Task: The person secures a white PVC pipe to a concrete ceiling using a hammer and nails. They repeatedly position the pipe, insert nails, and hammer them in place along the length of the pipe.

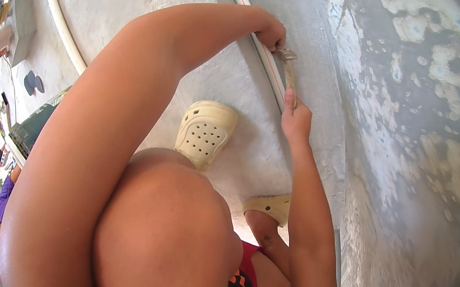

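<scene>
A white pipe with a red stripe (271,67) runs slantwise along the ledge at the foot of the wall. My left hand (270,31) lies over it with the fingers curled, pinching something too small to make out. My right hand (297,118) is closed round the worn wooden handle of a hammer (288,70). The hammer's metal head is right beside my left fingers, and its handle lies close along the pipe. My right thumb points up the handle.
A rough grey wall (427,128) with pale patches rises at right. My feet wear cream clogs (206,130) on the concrete floor, with my bent knee between my arms. At left are another pale pipe (58,8), a dark green box (35,126) and a dark pair of slippers (34,83).
</scene>
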Demonstrator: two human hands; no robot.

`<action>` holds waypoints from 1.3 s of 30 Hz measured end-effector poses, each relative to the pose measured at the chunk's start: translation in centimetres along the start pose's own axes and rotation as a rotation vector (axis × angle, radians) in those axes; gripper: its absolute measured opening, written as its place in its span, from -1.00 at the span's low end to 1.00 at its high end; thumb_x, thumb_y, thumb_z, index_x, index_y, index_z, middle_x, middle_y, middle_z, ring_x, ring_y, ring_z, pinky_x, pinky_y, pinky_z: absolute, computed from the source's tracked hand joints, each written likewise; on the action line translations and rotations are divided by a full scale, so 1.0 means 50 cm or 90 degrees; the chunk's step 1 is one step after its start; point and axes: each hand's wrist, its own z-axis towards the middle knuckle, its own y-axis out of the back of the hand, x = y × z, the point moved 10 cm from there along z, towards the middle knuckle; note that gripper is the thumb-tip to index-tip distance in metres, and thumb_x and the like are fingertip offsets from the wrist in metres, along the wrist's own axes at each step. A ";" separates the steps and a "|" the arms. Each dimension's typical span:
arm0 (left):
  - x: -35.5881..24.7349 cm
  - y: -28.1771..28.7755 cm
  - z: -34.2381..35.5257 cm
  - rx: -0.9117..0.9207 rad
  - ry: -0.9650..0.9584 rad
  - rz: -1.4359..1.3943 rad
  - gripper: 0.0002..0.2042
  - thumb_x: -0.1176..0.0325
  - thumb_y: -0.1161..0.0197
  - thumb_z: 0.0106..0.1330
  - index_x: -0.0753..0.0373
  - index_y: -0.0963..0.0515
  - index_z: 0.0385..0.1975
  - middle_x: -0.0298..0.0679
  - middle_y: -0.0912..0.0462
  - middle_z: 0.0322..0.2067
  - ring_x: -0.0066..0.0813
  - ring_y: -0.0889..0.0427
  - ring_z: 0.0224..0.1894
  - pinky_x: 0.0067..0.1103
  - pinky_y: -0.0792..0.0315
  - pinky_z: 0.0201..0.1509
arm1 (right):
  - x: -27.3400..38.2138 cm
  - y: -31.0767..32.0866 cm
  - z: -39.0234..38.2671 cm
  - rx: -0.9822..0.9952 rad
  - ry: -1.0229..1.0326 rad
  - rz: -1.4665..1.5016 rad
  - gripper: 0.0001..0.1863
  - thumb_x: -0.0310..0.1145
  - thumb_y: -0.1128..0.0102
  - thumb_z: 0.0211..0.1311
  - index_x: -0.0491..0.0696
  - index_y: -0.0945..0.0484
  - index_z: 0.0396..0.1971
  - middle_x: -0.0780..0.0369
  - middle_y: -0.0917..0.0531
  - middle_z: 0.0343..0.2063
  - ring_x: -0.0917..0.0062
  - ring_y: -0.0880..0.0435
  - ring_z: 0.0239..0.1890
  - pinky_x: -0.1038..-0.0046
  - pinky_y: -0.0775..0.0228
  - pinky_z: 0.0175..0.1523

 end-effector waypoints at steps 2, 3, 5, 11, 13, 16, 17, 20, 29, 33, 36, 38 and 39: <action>0.009 -0.006 -0.017 -0.013 -0.008 -0.002 -0.77 0.28 -0.32 0.34 0.04 -0.74 -0.05 -0.22 -0.78 -0.14 -0.23 -0.70 -0.05 -0.33 -0.51 0.06 | 0.016 -0.002 0.008 0.063 -0.055 -0.062 -0.29 0.23 0.08 0.53 -0.22 -0.62 -0.38 -0.05 -0.65 -0.55 -0.02 -0.64 -0.45 0.20 -0.47 -0.25; 0.014 -0.002 -0.011 -0.007 -0.018 -0.005 -0.77 0.28 -0.32 0.34 0.03 -0.74 -0.04 -0.22 -0.78 -0.14 -0.23 -0.70 -0.04 -0.33 -0.51 0.06 | 0.030 0.013 0.016 0.039 -0.038 -0.002 -0.27 0.25 0.09 0.52 -0.22 -0.63 -0.37 -0.06 -0.66 -0.53 -0.05 -0.65 -0.41 0.17 -0.48 -0.23; 0.009 -0.010 0.002 0.017 -0.046 -0.019 -0.76 0.27 -0.32 0.34 0.03 -0.73 -0.03 -0.21 -0.77 -0.12 -0.21 -0.69 -0.01 -0.33 -0.50 0.08 | 0.038 0.043 0.006 -0.004 -0.020 0.119 -0.23 0.30 0.12 0.50 -0.21 -0.64 -0.35 -0.10 -0.67 -0.50 -0.12 -0.67 -0.34 0.10 -0.49 -0.19; 0.015 -0.013 -0.001 0.019 -0.004 0.007 -0.78 0.31 -0.30 0.35 0.03 -0.75 -0.05 -0.24 -0.77 -0.10 -0.24 -0.69 0.00 -0.35 -0.50 0.10 | -0.010 -0.006 0.002 0.042 -0.047 -0.057 -0.24 0.30 0.11 0.50 -0.20 -0.61 -0.39 -0.03 -0.65 -0.57 -0.04 -0.66 -0.44 0.16 -0.49 -0.26; 0.011 -0.012 -0.006 0.006 -0.025 -0.014 -0.79 0.32 -0.29 0.35 0.02 -0.76 -0.07 -0.24 -0.78 -0.07 -0.29 -0.69 0.03 -0.36 -0.50 0.13 | 0.017 0.026 0.008 0.007 -0.051 -0.037 -0.23 0.31 0.13 0.50 -0.20 -0.63 -0.38 -0.06 -0.66 -0.54 -0.08 -0.67 -0.39 0.12 -0.50 -0.22; 0.011 0.000 0.000 0.017 -0.010 -0.047 -0.78 0.33 -0.30 0.33 0.02 -0.77 -0.07 -0.23 -0.78 -0.06 -0.32 -0.68 0.04 -0.37 -0.50 0.14 | 0.033 0.053 0.009 -0.043 -0.020 0.122 -0.18 0.36 0.18 0.48 -0.20 -0.63 -0.38 -0.11 -0.68 -0.49 -0.14 -0.68 -0.29 0.06 -0.49 -0.14; 0.012 0.009 0.001 0.022 0.004 -0.056 -0.78 0.33 -0.31 0.33 0.02 -0.77 -0.07 -0.23 -0.77 -0.05 -0.32 -0.68 0.05 -0.38 -0.50 0.14 | 0.037 0.061 0.010 -0.062 0.000 0.196 -0.16 0.39 0.20 0.47 -0.19 -0.63 -0.39 -0.13 -0.68 -0.47 -0.16 -0.68 -0.25 0.04 -0.49 -0.11; 0.001 -0.005 0.000 0.012 -0.010 -0.030 -0.78 0.32 -0.31 0.33 0.03 -0.77 -0.07 -0.24 -0.78 -0.06 -0.32 -0.69 0.03 -0.38 -0.52 0.12 | 0.022 0.025 -0.013 -0.030 -0.024 -0.052 -0.22 0.34 0.13 0.48 -0.18 -0.60 -0.43 -0.11 -0.68 -0.48 -0.12 -0.69 -0.28 0.07 -0.50 -0.14; 0.013 -0.014 0.017 0.000 -0.051 -0.045 -0.78 0.29 -0.33 0.33 0.06 -0.74 -0.06 -0.22 -0.77 -0.11 -0.21 -0.68 0.03 -0.33 -0.49 0.12 | 0.027 0.034 -0.024 -0.074 0.051 0.048 -0.24 0.33 0.12 0.48 -0.15 -0.65 -0.38 -0.11 -0.68 -0.46 -0.11 -0.69 -0.27 0.06 -0.52 -0.14; 0.011 0.001 -0.001 -0.018 -0.042 -0.029 -0.78 0.28 -0.33 0.33 0.06 -0.74 -0.07 -0.20 -0.77 -0.11 -0.19 -0.68 0.03 -0.33 -0.50 0.11 | 0.002 0.014 0.016 0.047 -0.070 -0.062 -0.26 0.32 0.09 0.48 -0.14 -0.65 -0.38 -0.08 -0.69 -0.46 -0.09 -0.70 -0.28 0.08 -0.52 -0.15; 0.009 -0.017 0.007 -0.003 -0.054 -0.054 -0.78 0.27 -0.33 0.34 0.05 -0.73 -0.06 -0.19 -0.77 -0.10 -0.19 -0.68 0.03 -0.33 -0.49 0.11 | 0.003 0.025 -0.019 -0.006 -0.025 0.054 -0.23 0.35 0.12 0.46 -0.14 -0.66 -0.37 -0.08 -0.69 -0.47 -0.10 -0.70 -0.28 0.07 -0.52 -0.14; 0.012 -0.008 0.017 0.004 -0.027 -0.033 -0.77 0.26 -0.33 0.34 0.02 -0.73 -0.04 -0.19 -0.77 -0.08 -0.18 -0.69 0.03 -0.32 -0.50 0.11 | 0.006 0.022 -0.015 -0.013 -0.015 0.057 -0.22 0.37 0.13 0.46 -0.14 -0.65 -0.38 -0.07 -0.68 -0.48 -0.10 -0.70 -0.28 0.07 -0.52 -0.14; 0.015 -0.011 0.014 0.007 -0.023 -0.024 -0.76 0.26 -0.33 0.33 0.02 -0.74 -0.03 -0.20 -0.77 -0.07 -0.20 -0.68 0.03 -0.33 -0.50 0.11 | -0.004 0.011 -0.008 0.025 -0.046 0.006 -0.21 0.37 0.14 0.46 -0.15 -0.65 -0.37 -0.08 -0.68 -0.48 -0.10 -0.70 -0.27 0.07 -0.52 -0.13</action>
